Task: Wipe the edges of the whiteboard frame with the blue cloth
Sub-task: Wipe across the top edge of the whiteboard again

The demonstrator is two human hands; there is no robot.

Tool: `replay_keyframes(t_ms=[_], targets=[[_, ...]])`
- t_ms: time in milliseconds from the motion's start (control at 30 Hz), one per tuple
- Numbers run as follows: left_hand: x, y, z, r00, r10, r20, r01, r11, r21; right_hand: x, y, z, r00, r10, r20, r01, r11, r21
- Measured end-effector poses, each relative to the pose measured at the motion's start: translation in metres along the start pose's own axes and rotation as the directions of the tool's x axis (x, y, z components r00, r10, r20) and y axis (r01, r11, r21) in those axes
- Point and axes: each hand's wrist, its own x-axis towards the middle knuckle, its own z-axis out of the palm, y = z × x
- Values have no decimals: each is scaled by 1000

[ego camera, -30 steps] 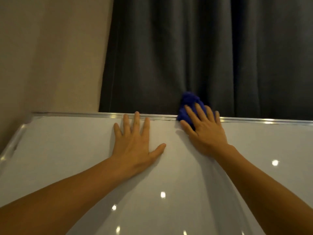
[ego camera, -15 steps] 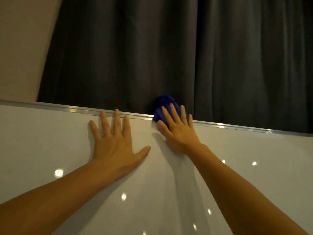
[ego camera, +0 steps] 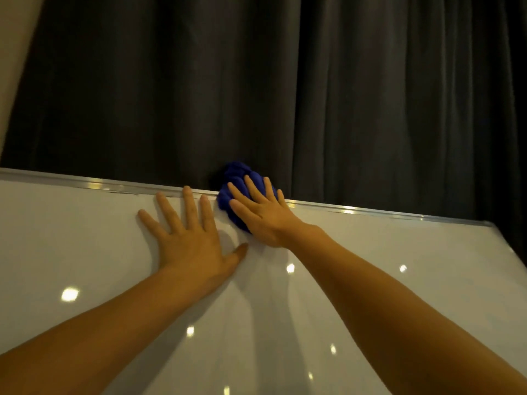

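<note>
The whiteboard [ego camera: 370,280] is white and glossy, with small spots of light on it. A metal frame [ego camera: 356,210] runs along its top edge. The left hand [ego camera: 191,240] lies flat on it, and the right hand [ego camera: 262,215] presses a blue cloth [ego camera: 236,178] on the frame.

Dim, warm indoor light. Small bright ceiling-lamp reflections dot the glossy whiteboard [ego camera: 399,280] and glint along its metal frame [ego camera: 94,185]. Soft shadows spread beneath both forearms. The dark curtain [ego camera: 285,81] loses detail; wide-angle distortion bends the frame line.
</note>
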Motion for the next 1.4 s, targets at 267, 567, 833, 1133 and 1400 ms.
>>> replay_keyframes(t_ms=[267, 567, 833, 1133, 1400], targets=[[-19, 79, 25, 990, 136, -18, -137, 991, -14, -61, 192, -16, 928, 361, -87, -365, 930, -33], [8, 278, 43, 985, -171, -23, 171, 985, 27, -73, 293, -1, 974, -96, -204, 86, 995, -60], [0, 341, 56, 995, 83, -58, -80, 995, 61, -103, 443, -29, 929, 251, -271, -252, 967, 33], [7, 414, 71, 991, 121, -51, -116, 990, 86, -91, 418, -13, 957, -46, -285, 23, 996, -84], [6, 445, 79, 989, 144, -46, -142, 989, 36, -122, 535, -42, 823, 535, -192, -525, 845, 106]])
